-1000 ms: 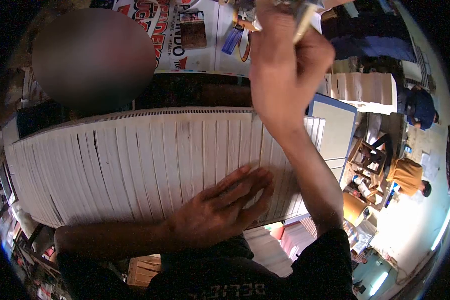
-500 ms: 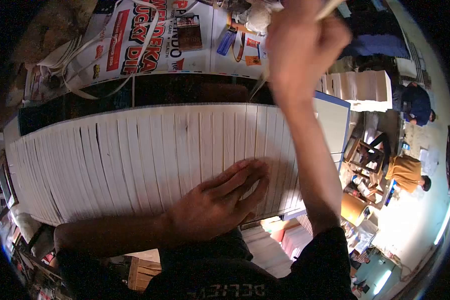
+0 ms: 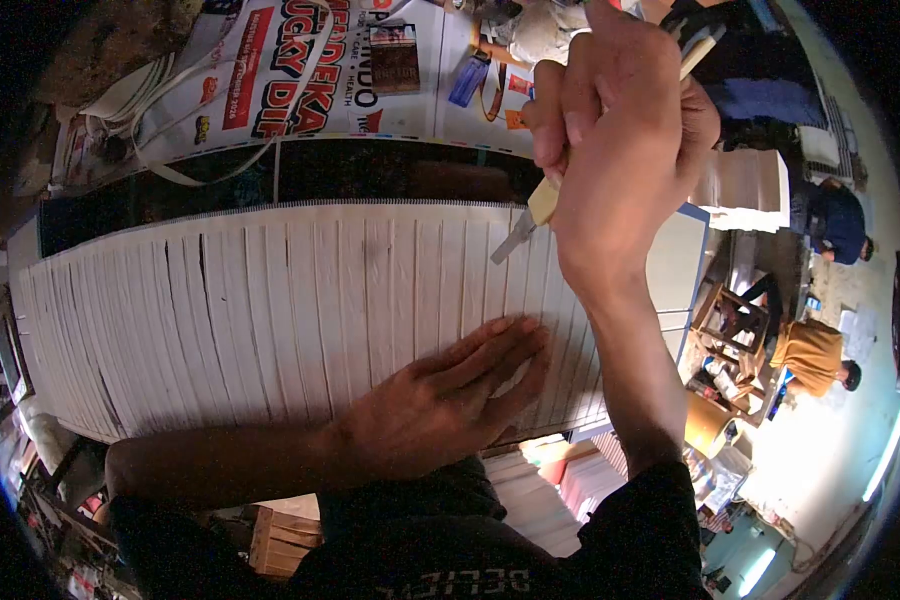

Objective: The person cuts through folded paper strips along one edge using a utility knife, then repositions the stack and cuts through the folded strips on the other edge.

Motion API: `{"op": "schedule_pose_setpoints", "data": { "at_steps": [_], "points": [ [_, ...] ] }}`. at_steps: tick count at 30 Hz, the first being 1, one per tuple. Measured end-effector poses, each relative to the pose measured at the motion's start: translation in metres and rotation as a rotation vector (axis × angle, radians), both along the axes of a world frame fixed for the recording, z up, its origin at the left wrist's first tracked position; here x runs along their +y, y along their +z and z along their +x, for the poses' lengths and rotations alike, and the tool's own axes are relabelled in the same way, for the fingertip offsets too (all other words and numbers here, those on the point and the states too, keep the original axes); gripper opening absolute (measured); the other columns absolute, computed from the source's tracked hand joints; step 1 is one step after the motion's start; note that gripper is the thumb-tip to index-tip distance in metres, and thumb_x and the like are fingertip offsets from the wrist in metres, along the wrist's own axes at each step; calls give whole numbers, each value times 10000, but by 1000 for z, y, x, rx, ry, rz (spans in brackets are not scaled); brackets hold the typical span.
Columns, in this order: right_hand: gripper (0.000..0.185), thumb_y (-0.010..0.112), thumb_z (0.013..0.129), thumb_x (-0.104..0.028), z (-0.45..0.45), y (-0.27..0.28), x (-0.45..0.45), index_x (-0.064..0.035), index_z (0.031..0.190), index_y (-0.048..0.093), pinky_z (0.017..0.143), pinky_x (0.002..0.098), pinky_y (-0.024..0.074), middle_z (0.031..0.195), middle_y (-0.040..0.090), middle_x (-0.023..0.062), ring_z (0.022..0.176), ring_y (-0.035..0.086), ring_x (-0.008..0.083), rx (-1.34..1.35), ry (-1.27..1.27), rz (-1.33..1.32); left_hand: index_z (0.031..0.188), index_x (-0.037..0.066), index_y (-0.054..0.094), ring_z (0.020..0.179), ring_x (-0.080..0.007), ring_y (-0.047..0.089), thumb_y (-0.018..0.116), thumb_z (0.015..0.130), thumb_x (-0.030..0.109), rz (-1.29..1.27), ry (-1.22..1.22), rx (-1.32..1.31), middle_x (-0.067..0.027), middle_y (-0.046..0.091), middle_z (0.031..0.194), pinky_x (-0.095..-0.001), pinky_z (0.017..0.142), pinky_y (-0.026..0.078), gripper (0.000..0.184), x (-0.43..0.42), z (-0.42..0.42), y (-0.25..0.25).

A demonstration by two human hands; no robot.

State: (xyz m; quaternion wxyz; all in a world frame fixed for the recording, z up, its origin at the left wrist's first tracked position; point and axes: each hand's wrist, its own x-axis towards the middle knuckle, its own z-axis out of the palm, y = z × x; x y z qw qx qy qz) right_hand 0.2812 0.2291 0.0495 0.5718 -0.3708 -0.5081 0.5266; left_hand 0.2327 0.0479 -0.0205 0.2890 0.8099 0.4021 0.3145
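A long row of white book blocks or pads (image 3: pixel 260 330) spans the view, their spines side by side with narrow gaps. On its right part, my left hand (image 3: pixel 460 375) lies flat with fingers stretched out and holds nothing. Above the upper edge of the row, my right hand (image 3: pixel 625 130) is wrapped round a utility knife (image 3: pixel 542 203) with a cream-yellow handle. The grey blade points down and left over the spines near the upper edge. Whether it touches them I cannot tell. A fine toothed strip (image 3: pixel 390 203) runs along that edge.
A printed poster sheet (image 3: pixel 340 80) lies behind the row, with a brown packet (image 3: pixel 395 60), a blue object (image 3: pixel 467 82) and a pale strap (image 3: pixel 170 175) on it. At right are a paper stack (image 3: pixel 745 190), a wooden stool (image 3: pixel 730 320) and two other people.
My right hand has come down and slightly right, bringing the utility knife's blade over the spines. My left hand stays almost where it was.
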Motion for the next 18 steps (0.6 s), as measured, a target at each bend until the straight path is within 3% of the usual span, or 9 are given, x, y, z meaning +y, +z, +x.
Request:
{"op": "schedule_pose_setpoints", "data": {
  "at_steps": [2, 3, 5, 8, 15, 18],
  "points": [
    [354, 568, 1008, -206, 12, -16, 8, 28, 757, 655, 423, 283, 299, 515, 382, 24, 407, 360, 111, -102, 126, 115, 1415, -85, 501, 1484, -378, 398, 711, 894, 211, 15, 11, -1, -287, 479, 1504, -471, 1260, 313, 635, -1, 1, -2],
    [354, 568, 1008, -206, 8, -15, 7, 28, 757, 655, 423, 283, 299, 515, 382, 24, 407, 360, 111, -100, 126, 115, 1423, -87, 495, 1488, -379, 392, 712, 896, 212, 30, 20, -4, -288, 475, 1509, -471, 1261, 308, 643, -2, 1, -2],
    [399, 560, 995, -211, -1, -14, 4, 1, 657, 561, 425, 300, 286, 509, 338, 25, 399, 359, 128, -193, 40, 167, 1427, -88, 491, 1493, -377, 385, 712, 899, 210, 15, 13, -6, -289, 468, 1517, -472, 1262, 306, 645, -1, 0, -1],
    [401, 556, 987, -213, 1, -18, 8, -7, 644, 526, 428, 303, 282, 509, 337, 23, 398, 361, 134, -196, 75, 154, 1432, -89, 486, 1501, -375, 371, 713, 904, 202, 17, 8, 5, -292, 455, 1529, -473, 1262, 303, 645, -2, 1, -1],
    [384, 563, 993, -230, -4, 4, 4, -7, 681, 546, 430, 301, 304, 520, 361, 27, 409, 383, 136, -255, 27, 117, 1441, -82, 477, 1507, -373, 362, 704, 932, 186, -19, 5, -31, -294, 446, 1537, -483, 1268, 290, 619, -2, 3, -3],
    [459, 608, 1018, -254, -11, 12, -1, -78, 602, 532, 347, 281, 271, 478, 393, -24, 354, 321, 79, -29, -40, -121, 1441, -77, 479, 1503, -371, 368, 706, 933, 183, -33, 6, -47, -290, 449, 1534, -484, 1265, 299, 615, -3, 3, -1]
  ]
}}
